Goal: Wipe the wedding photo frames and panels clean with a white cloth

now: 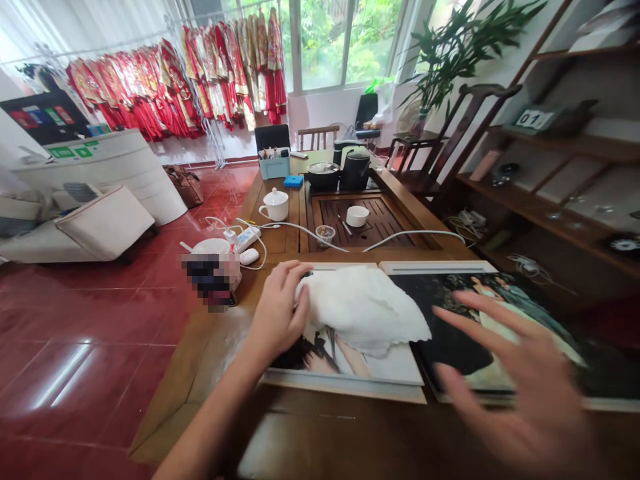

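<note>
A rumpled white cloth (367, 307) lies over a framed photo print or album (400, 363) on the wooden table. At the cloth's left end, my left hand (283, 307) has its fingers and thumb closed on the edge of the fabric. Beside it on the right is a second large photo panel (457, 353), dark with people in formal clothes. My right hand (525, 363) hovers over that panel with fingers spread, slightly smeared by motion and holding nothing. The cloth hides most of the left picture.
Behind the photos stand a lidded white cup (275, 205), a tea tray (385, 207) with a white bowl (357, 215), and a black kettle (355, 170). A white cable (400, 233) crosses the table. A power strip (249, 237) and mouse (249, 256) lie left. Wooden shelves (565, 147) stand right.
</note>
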Motion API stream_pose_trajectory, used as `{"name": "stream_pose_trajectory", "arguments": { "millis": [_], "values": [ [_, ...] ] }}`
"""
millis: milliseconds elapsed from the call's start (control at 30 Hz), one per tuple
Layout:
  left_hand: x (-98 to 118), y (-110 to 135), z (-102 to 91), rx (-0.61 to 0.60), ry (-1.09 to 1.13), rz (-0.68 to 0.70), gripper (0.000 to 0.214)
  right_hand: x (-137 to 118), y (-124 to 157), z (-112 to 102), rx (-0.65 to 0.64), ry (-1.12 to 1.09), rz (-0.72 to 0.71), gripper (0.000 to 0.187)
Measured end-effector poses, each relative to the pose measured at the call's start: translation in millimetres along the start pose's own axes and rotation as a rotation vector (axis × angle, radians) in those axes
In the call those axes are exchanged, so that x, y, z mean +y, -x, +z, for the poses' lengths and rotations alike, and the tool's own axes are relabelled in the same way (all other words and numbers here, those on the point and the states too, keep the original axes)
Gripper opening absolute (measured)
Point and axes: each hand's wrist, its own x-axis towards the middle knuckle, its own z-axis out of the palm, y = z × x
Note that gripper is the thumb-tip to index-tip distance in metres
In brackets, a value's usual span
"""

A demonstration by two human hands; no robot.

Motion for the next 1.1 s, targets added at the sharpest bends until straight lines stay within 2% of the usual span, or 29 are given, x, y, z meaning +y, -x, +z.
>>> {"name": "stream_pose_trajectory", "arguments": {
  "millis": [67, 100, 167, 233, 367, 533, 667, 867, 1000, 1100],
  "values": [
    [-23.3, 10.5, 8.8, -0.007, -0.065, -0.096, 0.031, -15.4, -30.6, 22.6, -0.144, 0.294, -0.421, 0.065],
    [-31.5, 14.5, 13.1, -0.032, -0.083, -0.118, 0.032, -21.0, -45.0, 34.3, -0.208, 0.396, -0.547, 0.072],
    [-41.5, 21.3, 19.4, -0.091, -0.099, -0.139, 0.036, -27.1, -68.8, 56.2, -0.342, 0.523, -0.655, 0.085],
    [-45.1, 27.7, 23.1, -0.147, -0.121, -0.121, 0.045, -26.3, -84.2, 73.2, -0.458, 0.578, -0.679, 0.091],
    [-44.1, 39.6, 29.4, -0.253, -0.147, -0.088, 0.063, -14.3, -94.5, 88.3, -0.603, 0.586, -0.669, 0.086],
    [-42.8, 46.6, 39.9, -0.316, -0.236, -0.107, 0.081, -6.5, -92.2, 90.6, -0.604, 0.6, -0.664, 0.081],
    [-43.1, 46.8, 43.1, -0.329, -0.281, -0.139, 0.086, -5.7, -89.7, 92.3, -0.61, 0.603, -0.655, 0.078],
    [-44.9, 46.4, 44.3, -0.362, -0.292, -0.172, 0.075, -4.5, -68.8, 82.0, -0.699, 0.558, -0.637, 0.083],
    [-44.6, 46.2, 44.5, -0.394, -0.301, -0.167, 0.08, -5.3, -48.6, 67.4, -0.748, 0.546, -0.604, 0.087],
    [-43.2, 45.2, 43.1, -0.408, -0.306, -0.162, 0.085, -3.2, -45.0, 60.2, -0.779, 0.56, -0.601, 0.091]
  ]
}}
